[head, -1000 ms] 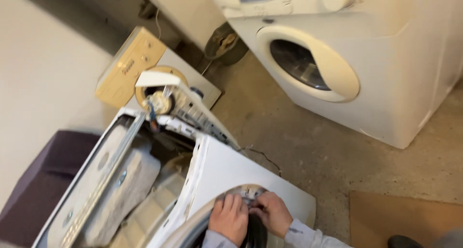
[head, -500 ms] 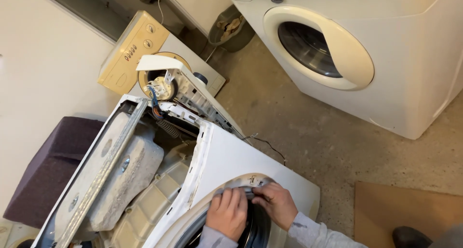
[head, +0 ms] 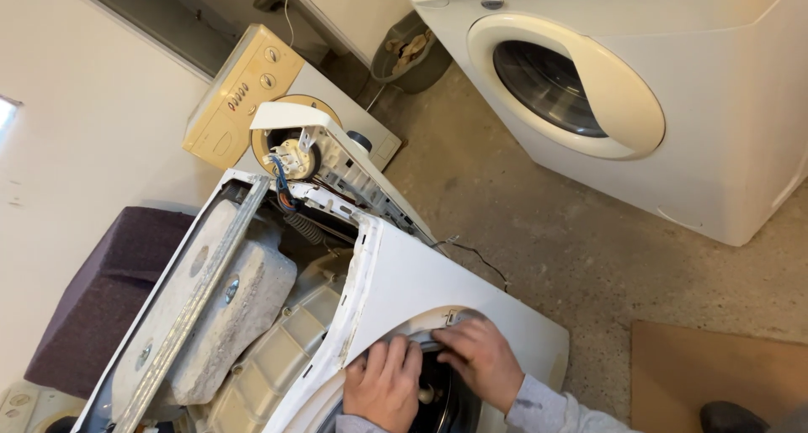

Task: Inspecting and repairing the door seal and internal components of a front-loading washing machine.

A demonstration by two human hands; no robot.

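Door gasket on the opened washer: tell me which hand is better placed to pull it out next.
Probably the right hand: its fingers curl over the grey door gasket at the opening's top edge. The left hand lies flatter, below.

A second white washing machine (head: 673, 105) stands opposite, a cream control panel (head: 240, 92) and dark bucket (head: 412, 54) nearby.

Left hand (head: 384, 384) slid slightly further along the door opening rim (head: 421, 325), right hand (head: 481, 361) edged up toward the rim's top beside it
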